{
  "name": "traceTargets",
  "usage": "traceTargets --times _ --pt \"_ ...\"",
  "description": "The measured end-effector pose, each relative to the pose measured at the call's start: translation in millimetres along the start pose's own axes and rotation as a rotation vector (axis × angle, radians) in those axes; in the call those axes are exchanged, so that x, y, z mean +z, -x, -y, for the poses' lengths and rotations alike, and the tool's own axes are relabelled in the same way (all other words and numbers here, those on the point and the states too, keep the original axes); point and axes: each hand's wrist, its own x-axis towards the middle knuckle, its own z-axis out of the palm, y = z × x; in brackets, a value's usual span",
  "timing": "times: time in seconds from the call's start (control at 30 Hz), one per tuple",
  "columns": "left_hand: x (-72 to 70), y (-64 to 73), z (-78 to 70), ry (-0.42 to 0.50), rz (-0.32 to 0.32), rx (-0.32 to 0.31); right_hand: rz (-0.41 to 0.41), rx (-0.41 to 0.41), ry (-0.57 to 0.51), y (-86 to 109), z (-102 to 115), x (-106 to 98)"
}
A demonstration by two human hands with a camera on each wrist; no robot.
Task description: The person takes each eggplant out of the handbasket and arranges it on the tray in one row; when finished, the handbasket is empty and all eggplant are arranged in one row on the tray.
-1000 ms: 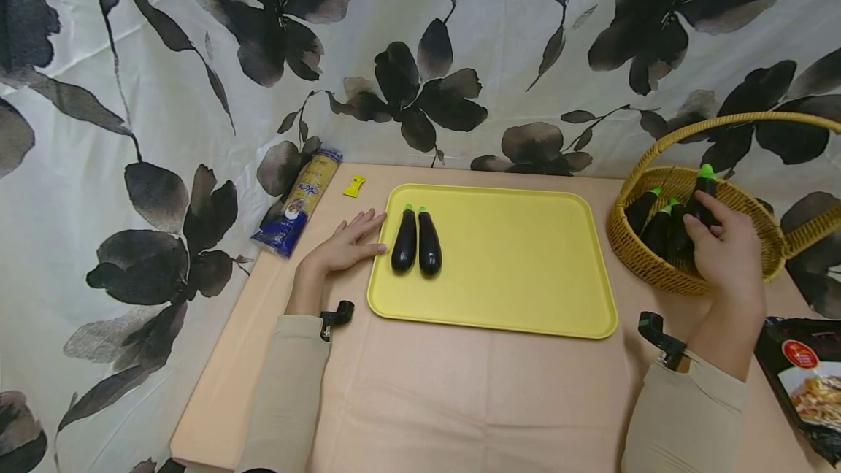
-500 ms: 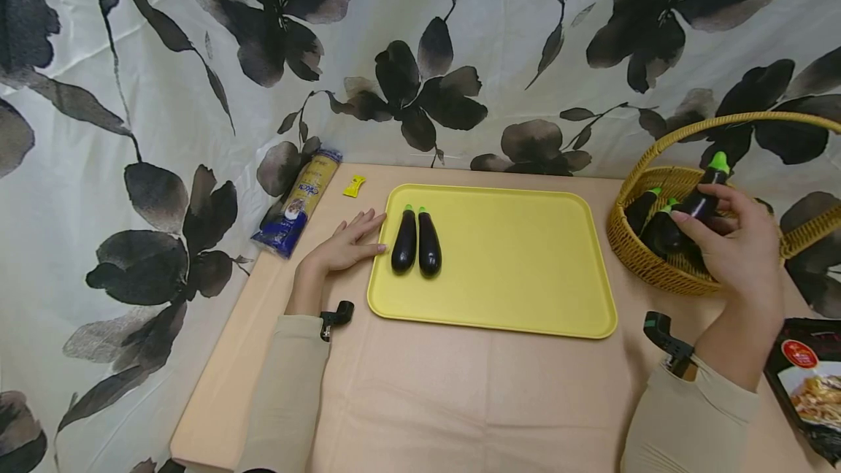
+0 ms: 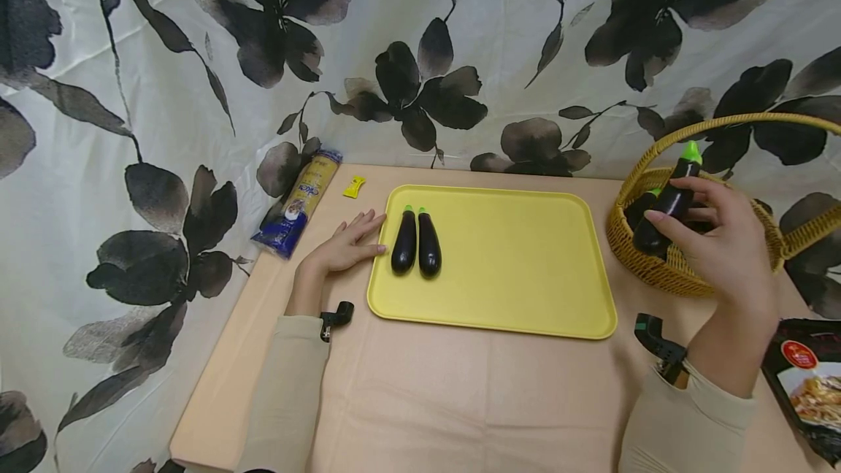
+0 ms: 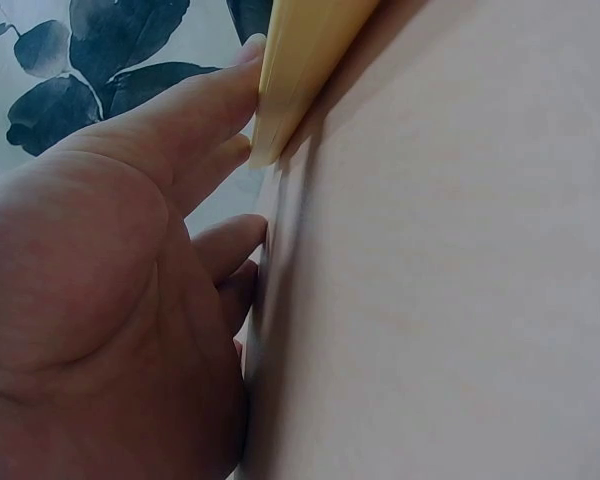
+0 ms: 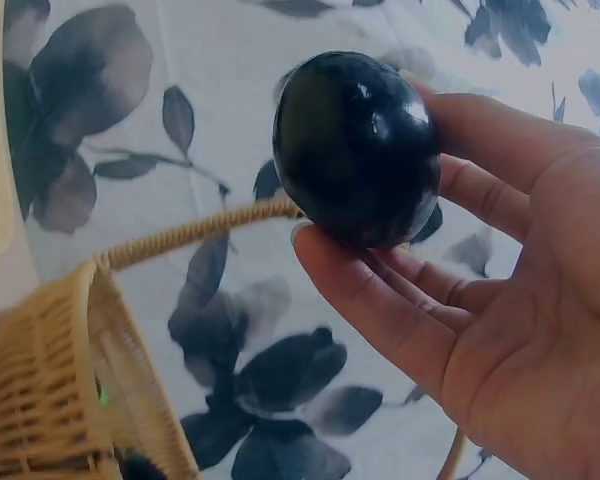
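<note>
My right hand (image 3: 729, 239) grips a dark, glossy eggplant (image 3: 673, 203) with a bright green stem, held tilted above the wicker basket (image 3: 663, 279). In the right wrist view the rounded end of this eggplant (image 5: 355, 150) faces the camera, between thumb and fingers. Other eggplants lie in the basket, partly hidden by the held one and the hand. Two eggplants lie side by side on the left part of the yellow tray (image 3: 512, 261). My left hand (image 3: 344, 243) rests with straight fingers at the tray's left edge, its thumb touching the rim; the left wrist view shows this contact too.
A blue and yellow packet (image 3: 298, 203) lies at the table's back left, beside a small yellow wrapped piece (image 3: 354, 186). A black food package (image 3: 804, 378) sits at the right. The basket's tall handle (image 3: 742, 119) arches over it. A floral cloth hangs behind the table.
My right hand has lifted the eggplant out of the basket, tilting it and then shifting it left. The left hand, the tray and its two eggplants have stayed put.
</note>
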Motion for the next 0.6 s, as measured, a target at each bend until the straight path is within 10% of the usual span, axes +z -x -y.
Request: traceTargets --times 0.6 --pt "-0.9 4.1 -4.5 0.006 -0.004 0.018 0.187 -0.155 -0.203 -6.9 47 68"
